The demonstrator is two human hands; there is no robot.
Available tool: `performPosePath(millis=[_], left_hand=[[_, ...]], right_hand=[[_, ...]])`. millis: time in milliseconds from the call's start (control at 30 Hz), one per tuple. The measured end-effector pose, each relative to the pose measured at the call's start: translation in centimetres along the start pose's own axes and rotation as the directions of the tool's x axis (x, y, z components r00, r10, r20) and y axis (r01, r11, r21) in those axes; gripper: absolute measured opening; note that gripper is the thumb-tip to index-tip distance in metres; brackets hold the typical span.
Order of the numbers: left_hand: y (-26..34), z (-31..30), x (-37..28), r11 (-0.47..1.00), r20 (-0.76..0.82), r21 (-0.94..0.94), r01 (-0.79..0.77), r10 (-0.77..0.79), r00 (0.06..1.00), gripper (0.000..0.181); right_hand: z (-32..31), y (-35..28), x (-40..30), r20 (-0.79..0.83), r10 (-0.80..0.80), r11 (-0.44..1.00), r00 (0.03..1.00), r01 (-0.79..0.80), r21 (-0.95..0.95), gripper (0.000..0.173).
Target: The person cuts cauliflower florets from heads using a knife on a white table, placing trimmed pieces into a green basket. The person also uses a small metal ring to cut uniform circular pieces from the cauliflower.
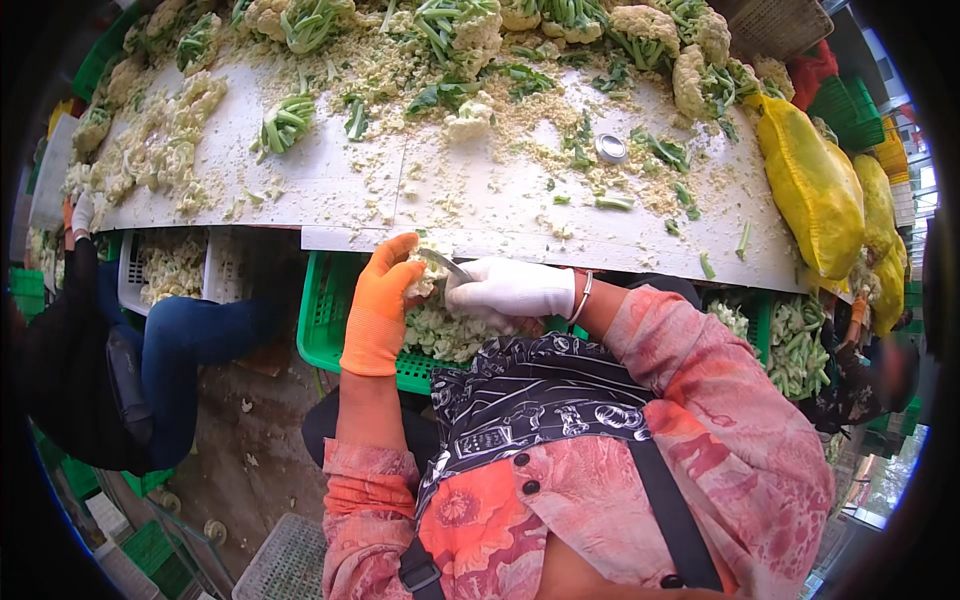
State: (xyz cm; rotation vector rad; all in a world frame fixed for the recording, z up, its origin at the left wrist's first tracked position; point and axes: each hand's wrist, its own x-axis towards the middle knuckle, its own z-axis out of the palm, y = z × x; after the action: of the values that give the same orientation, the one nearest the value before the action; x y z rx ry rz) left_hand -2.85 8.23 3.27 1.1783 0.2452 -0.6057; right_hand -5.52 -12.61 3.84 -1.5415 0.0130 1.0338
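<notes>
My left hand [384, 300], in an orange glove, grips a piece of cauliflower [429, 271] at the table's front edge. My right hand [510, 287], in a white knitted glove, is closed around a knife; its curved metal blade [444, 262] lies against that piece. Below both hands a green plastic basket [321, 330] holds cut cauliflower florets [450, 330]. Beyond them, the white table [337, 172] bears crumbs, leaves, a loose floret [470, 120] and a trimmed cauliflower stalk with leaf stems [287, 124]. The knife's handle is hidden in my right hand.
Whole cauliflowers [645, 34] line the table's far side. A round metal lid [610, 148] lies right of centre, and a yellow mesh sack [810, 187] at the right end. A person in jeans [180, 360] sits at left beside a white crate [135, 277]; another person is at far right.
</notes>
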Motion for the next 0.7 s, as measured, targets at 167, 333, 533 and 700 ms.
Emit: performPosePath(millis=[167, 333, 533, 700], left_hand=[[-0.7, -0.6, 1.1, 0.966, 0.005, 0.209, -0.152, 0.155, 0.988, 0.053], [-3.2, -1.6, 2.2, 0.569, 0.021, 0.759, -0.318, 0.466, 0.885, 0.039], [-2.5, -0.4, 2.1, 0.422, 0.175, 0.840, -0.340, 0.381, 0.908, 0.033], [-1.1, 1.1, 2.2, 0.619, 0.103, 0.754, -0.219, 0.218, 0.970, 0.032]], right_hand=[[0.3, 0.5, 0.8, -0.006, -0.038, 0.979, 0.999, 0.039, 0.198, 0.020], [-1.6, -0.6, 2.7, -0.456, -0.316, 0.939, 0.832, 0.206, -0.275, 0.026], [-13.1, -4.8, 7.5, -0.859, -0.341, 0.908, 0.382, -0.102, -0.406, 0.046], [-14.9, -4.2, 9.2, -0.862, -0.248, 0.936, 0.442, -0.121, -0.332, 0.045]])
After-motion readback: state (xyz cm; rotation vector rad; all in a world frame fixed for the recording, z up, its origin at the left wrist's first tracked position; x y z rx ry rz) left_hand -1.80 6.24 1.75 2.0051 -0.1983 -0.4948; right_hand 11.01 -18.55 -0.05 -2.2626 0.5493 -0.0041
